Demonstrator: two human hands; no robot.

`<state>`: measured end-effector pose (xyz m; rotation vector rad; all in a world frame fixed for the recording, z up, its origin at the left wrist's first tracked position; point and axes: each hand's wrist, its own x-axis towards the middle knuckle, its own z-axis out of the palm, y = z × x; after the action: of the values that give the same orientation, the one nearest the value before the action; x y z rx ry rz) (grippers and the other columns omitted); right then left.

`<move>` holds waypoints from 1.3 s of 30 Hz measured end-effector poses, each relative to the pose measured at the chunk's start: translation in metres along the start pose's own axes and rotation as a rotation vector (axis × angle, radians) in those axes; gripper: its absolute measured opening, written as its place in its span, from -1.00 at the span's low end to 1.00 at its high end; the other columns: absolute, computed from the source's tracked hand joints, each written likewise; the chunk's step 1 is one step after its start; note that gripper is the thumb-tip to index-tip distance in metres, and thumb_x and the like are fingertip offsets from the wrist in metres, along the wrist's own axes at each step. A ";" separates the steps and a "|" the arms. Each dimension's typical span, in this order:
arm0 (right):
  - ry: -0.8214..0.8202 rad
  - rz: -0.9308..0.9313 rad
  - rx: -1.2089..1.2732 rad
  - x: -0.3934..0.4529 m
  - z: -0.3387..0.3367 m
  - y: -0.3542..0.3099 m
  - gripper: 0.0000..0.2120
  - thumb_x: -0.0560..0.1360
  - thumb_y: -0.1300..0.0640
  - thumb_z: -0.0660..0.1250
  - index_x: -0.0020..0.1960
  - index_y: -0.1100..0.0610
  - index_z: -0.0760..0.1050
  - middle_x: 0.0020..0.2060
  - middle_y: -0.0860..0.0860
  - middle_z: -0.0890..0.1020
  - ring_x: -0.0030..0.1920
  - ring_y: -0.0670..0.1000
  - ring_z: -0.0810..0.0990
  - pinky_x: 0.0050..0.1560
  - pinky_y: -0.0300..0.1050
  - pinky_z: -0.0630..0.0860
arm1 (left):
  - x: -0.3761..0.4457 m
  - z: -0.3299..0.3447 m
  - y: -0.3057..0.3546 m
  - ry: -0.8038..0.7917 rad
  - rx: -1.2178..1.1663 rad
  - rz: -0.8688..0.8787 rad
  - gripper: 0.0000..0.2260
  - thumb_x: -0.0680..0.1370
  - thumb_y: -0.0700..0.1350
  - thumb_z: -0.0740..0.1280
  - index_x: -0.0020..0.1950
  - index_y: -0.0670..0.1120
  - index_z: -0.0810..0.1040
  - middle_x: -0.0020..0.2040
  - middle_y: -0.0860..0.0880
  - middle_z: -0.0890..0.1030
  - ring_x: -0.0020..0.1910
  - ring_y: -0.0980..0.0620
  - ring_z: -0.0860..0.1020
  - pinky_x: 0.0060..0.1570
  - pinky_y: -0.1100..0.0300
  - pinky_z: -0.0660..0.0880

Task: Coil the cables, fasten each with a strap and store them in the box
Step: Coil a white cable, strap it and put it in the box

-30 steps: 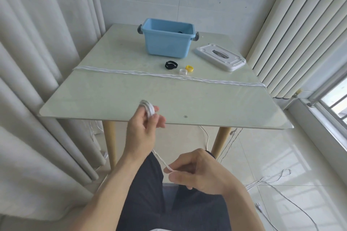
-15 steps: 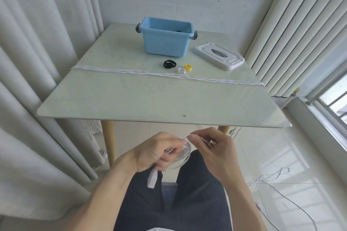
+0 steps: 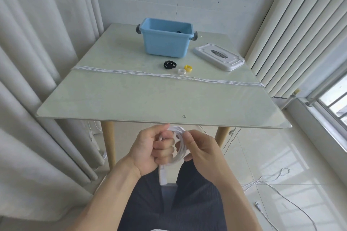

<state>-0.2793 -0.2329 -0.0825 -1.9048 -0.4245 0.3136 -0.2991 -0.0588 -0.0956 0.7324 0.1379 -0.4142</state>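
Blue box [image 3: 165, 43] sat open at the far end of the bench [image 3: 131, 97], its white lid [image 3: 218, 56] beside it, and black [image 3: 170, 64], white [image 3: 181, 71] and yellow [image 3: 188, 68] straps lay in front. A long bundle of cables [image 3: 169, 75] stretched across the bench. Below the near edge, the left hand [image 3: 150, 151] gripped a white coil [image 3: 179, 148] while the right hand [image 3: 201, 153] pinched its loops. Compared with half a second earlier, the coil had gotten thicker and both hands sat a bit higher.

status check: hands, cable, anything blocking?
Left hand grips white cable coil; right hand pinches its far side. No strap on it yet. Straps and box on table, path clear.
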 end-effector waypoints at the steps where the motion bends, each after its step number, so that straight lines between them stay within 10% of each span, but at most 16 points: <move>1: 0.001 0.011 -0.069 0.000 -0.001 0.000 -0.73 0.66 -0.06 0.18 0.10 0.02 0.61 -0.17 -0.09 0.69 -0.19 -0.07 0.68 -0.14 0.05 0.66 | 0.002 -0.002 0.001 0.058 -0.091 0.058 -0.70 0.54 0.00 0.23 -0.38 -0.02 0.33 -0.55 0.10 0.12 -0.54 0.10 0.00 -0.55 0.23 -0.02; 7: -0.133 0.151 -0.404 -0.008 -0.013 0.005 -0.78 0.67 -0.03 0.14 0.16 -0.04 0.54 -0.20 -0.13 0.67 -0.26 -0.18 0.63 -0.29 -0.38 0.44 | -0.001 -0.016 0.027 0.265 -0.467 0.492 -0.73 0.60 0.03 0.15 -0.26 -0.05 0.34 -0.38 0.06 0.20 -0.44 0.06 0.18 -0.36 0.20 0.23; 13: -0.245 0.140 -0.520 -0.013 -0.002 0.003 -0.67 0.68 0.17 0.03 0.25 -0.05 0.51 -0.19 -0.16 0.65 -0.25 -0.05 0.59 -0.21 -0.25 0.48 | -0.005 -0.015 0.044 0.300 -0.560 0.647 -0.78 0.60 0.03 0.18 -0.13 -0.09 0.31 -0.27 -0.04 0.36 -0.32 -0.02 0.37 0.15 -0.03 0.45; 19: -0.277 -0.022 -0.454 -0.020 0.006 -0.019 -0.67 0.67 0.17 0.08 0.20 -0.05 0.58 -0.19 -0.19 0.65 -0.29 0.02 0.57 -0.23 -0.15 0.47 | 0.012 -0.006 0.021 0.470 0.231 0.512 -0.80 0.60 -0.01 0.22 -0.14 -0.07 0.31 -0.35 -0.02 0.39 -0.32 0.00 0.36 -0.04 0.05 0.36; 24: -0.092 -0.166 -0.433 -0.016 -0.005 -0.030 -0.65 0.63 0.33 0.15 0.12 0.03 0.65 -0.24 -0.20 0.63 -0.24 -0.23 0.54 -0.25 -0.42 0.38 | 0.005 0.004 -0.007 0.111 0.808 0.118 -0.52 0.59 0.28 0.06 -0.12 -0.14 0.39 -0.28 -0.07 0.42 -0.26 -0.02 0.38 -0.09 0.14 0.38; 32: 0.275 -0.049 -0.353 -0.009 -0.007 -0.012 -0.80 0.50 0.03 0.46 -0.15 -0.03 0.43 -0.22 -0.15 0.54 -0.23 -0.15 0.52 -0.24 -0.33 0.46 | 0.003 0.008 -0.009 -0.010 0.805 -0.042 -0.53 0.67 0.23 0.04 -0.16 -0.14 0.40 -0.39 -0.03 0.16 -0.41 0.00 0.14 -0.36 0.12 0.16; 39: 0.198 -0.082 -0.281 -0.002 -0.013 -0.002 -0.84 0.48 0.09 0.50 -0.22 0.00 0.55 -0.27 -0.11 0.61 -0.20 -0.12 0.54 -0.25 -0.38 0.43 | 0.001 -0.006 -0.009 -0.049 0.771 -0.037 -0.65 0.59 0.10 0.20 -0.03 -0.20 0.51 -0.35 -0.12 0.38 -0.37 -0.03 0.35 -0.26 0.13 0.37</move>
<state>-0.2757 -0.2440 -0.0754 -2.1612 -0.4288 0.0095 -0.3016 -0.0612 -0.1057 1.4772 -0.0635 -0.5245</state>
